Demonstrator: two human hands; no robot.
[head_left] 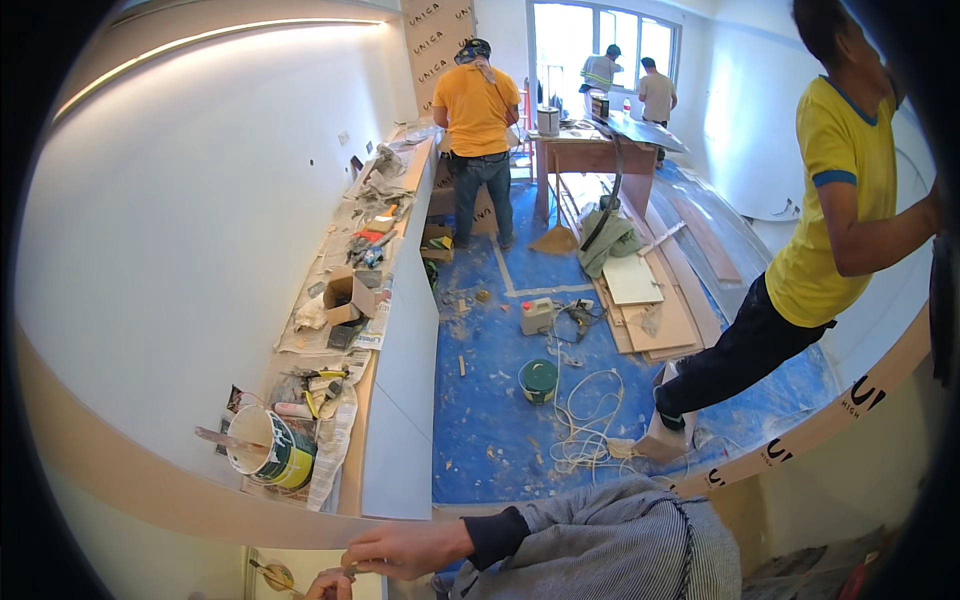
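At the lower edge, my right hand point(415, 549) reaches leftward from a striped grey sleeve with a dark cuff. Its fingers are closed together and meet those of my left hand point(330, 586), of which only the fingers show. Between the fingertips is something small and greyish that I cannot make out. Just left of the hands is a pale, tray-like surface point(262, 556). A round yellowish thing point(279, 577) lies on it beside a thin dark-tipped stick.
A newspaper-covered counter holds a paint bucket point(295, 460), pliers and a cardboard box point(348, 295). Blue floor sheeting point(480, 400) carries a green tub point(538, 380), white cable and stacked boards. A person in yellow point(845, 200) leans at right; another in orange point(478, 105) stands ahead. Two more work by the window.
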